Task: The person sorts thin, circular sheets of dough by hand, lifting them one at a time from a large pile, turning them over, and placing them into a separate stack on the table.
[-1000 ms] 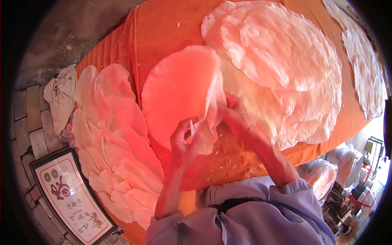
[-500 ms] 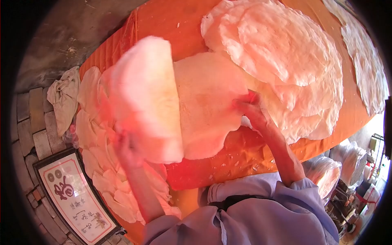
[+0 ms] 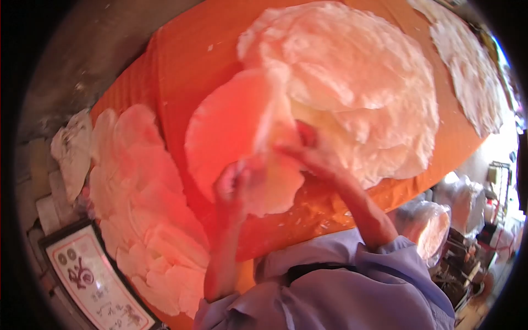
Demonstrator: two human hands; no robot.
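Note:
Both hands work on one thin, pale flatbread [image 3: 228,126], partly lifted and folded in front of me over the orange cloth. My left hand [image 3: 236,184] is closed at its near left edge, blurred by motion. My right hand [image 3: 313,151] is closed on its right part, close to my left hand. Just beyond my right hand lies a broad pile of large round flatbreads [image 3: 352,60], wrinkled at the edges. On the left, smaller flatbread sheets [image 3: 148,192] overlap in a long spread.
Orange cloth [image 3: 187,55] with scattered crumbs covers the table. Another flatbread stack [image 3: 467,71] lies at the far right. Plastic-wrapped bundles [image 3: 432,231] stand at the lower right. A framed sign [image 3: 96,280] and a crumpled cloth [image 3: 74,154] are at the left.
My left hand has moved right, from the spread of sheets to near my right hand, bringing the flatbread's left side along. The view has shifted slightly.

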